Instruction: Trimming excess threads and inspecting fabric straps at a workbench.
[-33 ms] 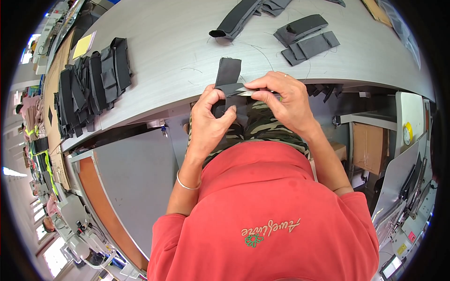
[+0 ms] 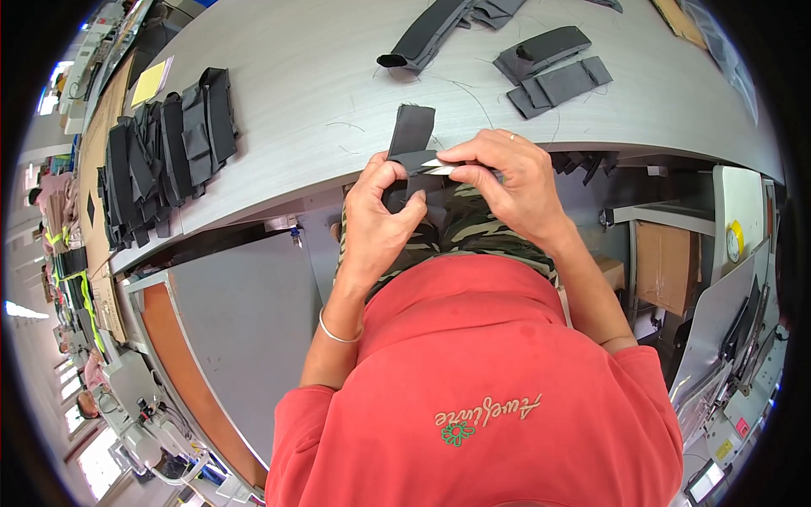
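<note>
A dark grey fabric strip [image 2: 412, 127] runs over the table's near edge, its upper end lying on the tabletop. My left hand [image 2: 376, 224] pinches the strip where it folds, with thumb and fingers curled round a loop of it. From the right, my right hand [image 2: 515, 186] grips a pair of small silver thread snips [image 2: 439, 170] between thumb and fingers. Their two pointed blades lie against the fold, slightly apart. Most of the snips is hidden inside my right hand.
Several dark grey fabric pieces [image 2: 173, 152] lie in a row at the left, below a yellow pad [image 2: 150, 83]. Folded pieces [image 2: 559, 86] and a long strip [image 2: 427, 38] rest farther back among loose threads. A cardboard box [image 2: 667, 266] stands under the table [image 2: 304, 76] at right.
My right hand has shifted very slightly left, and the snips' blades show a little more plainly. My left hand and the strip look the same.
</note>
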The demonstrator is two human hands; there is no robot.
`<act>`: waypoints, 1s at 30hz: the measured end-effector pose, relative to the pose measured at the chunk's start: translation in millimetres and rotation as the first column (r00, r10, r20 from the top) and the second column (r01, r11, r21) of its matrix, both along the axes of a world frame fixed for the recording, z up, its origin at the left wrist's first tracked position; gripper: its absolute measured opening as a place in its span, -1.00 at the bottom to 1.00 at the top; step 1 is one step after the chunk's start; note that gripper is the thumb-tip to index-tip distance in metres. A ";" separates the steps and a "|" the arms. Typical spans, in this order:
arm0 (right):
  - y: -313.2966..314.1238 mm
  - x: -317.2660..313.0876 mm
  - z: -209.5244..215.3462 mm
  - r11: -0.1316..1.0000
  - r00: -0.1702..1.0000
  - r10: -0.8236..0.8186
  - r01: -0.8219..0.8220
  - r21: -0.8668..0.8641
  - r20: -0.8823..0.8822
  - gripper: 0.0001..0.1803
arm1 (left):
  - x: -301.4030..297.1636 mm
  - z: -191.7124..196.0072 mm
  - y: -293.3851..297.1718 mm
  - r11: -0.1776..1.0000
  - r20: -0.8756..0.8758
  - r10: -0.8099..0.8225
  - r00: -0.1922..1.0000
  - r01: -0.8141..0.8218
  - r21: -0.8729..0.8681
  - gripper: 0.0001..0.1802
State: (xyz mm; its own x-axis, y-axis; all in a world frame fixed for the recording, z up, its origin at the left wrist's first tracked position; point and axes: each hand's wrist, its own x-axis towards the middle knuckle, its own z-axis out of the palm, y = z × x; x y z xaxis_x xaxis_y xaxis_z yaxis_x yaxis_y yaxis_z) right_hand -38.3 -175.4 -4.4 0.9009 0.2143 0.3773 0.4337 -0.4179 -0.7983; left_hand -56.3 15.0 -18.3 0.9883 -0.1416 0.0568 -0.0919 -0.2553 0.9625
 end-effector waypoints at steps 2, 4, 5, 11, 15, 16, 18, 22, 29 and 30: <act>3.0 0.0 0.6 0.989 0.991 -0.003 0.022 -0.143 0.133 -0.86 | -1.7 5.7 -3.5 0.996 0.050 0.024 0.998 -0.028 0.082 -0.84; 5.7 -0.2 2.0 0.982 0.981 0.008 0.029 -0.185 0.194 -0.84 | -3.1 11.5 -5.3 0.981 0.042 0.049 0.998 -0.056 0.188 -0.84; 7.1 -0.2 2.9 0.973 0.967 0.022 0.037 -0.226 0.253 -0.81 | -3.3 11.0 -5.2 0.980 0.043 0.050 0.998 -0.058 0.189 -0.84; 11.4 0.6 5.9 0.926 0.914 0.042 0.117 -0.359 0.405 -0.80 | -2.5 10.8 -7.3 0.962 0.100 0.028 0.995 -0.054 0.268 -0.84; 11.4 1.1 6.6 0.916 0.908 0.057 0.118 -0.383 0.416 -0.81 | -1.5 12.3 -7.7 0.952 0.102 0.015 0.995 -0.045 0.302 -0.85; 11.2 0.8 6.1 0.912 0.911 0.061 0.115 -0.393 0.408 -0.81 | -1.4 11.6 -7.4 0.950 0.113 0.006 0.994 -0.041 0.310 -0.85; 10.7 0.5 6.0 0.908 0.914 0.066 0.112 -0.404 0.401 -0.81 | -1.8 11.3 -6.9 0.948 0.087 0.005 0.996 -0.032 0.315 -0.85; 6.2 0.1 7.2 0.909 0.936 0.014 0.135 -0.394 0.352 -0.87 | -3.3 9.4 -4.7 0.954 0.107 0.001 0.994 -0.033 0.297 -0.85; 7.3 3.4 17.3 0.954 0.977 -0.127 0.167 0.249 -0.169 -0.76 | -5.5 22.4 -4.9 0.962 0.119 -0.022 0.993 -0.012 0.275 -0.85; 6.5 4.0 22.9 0.962 0.971 -0.118 0.164 0.221 -0.207 -0.76 | -5.9 25.0 -5.3 0.962 0.101 -0.044 0.994 0.015 0.272 -0.85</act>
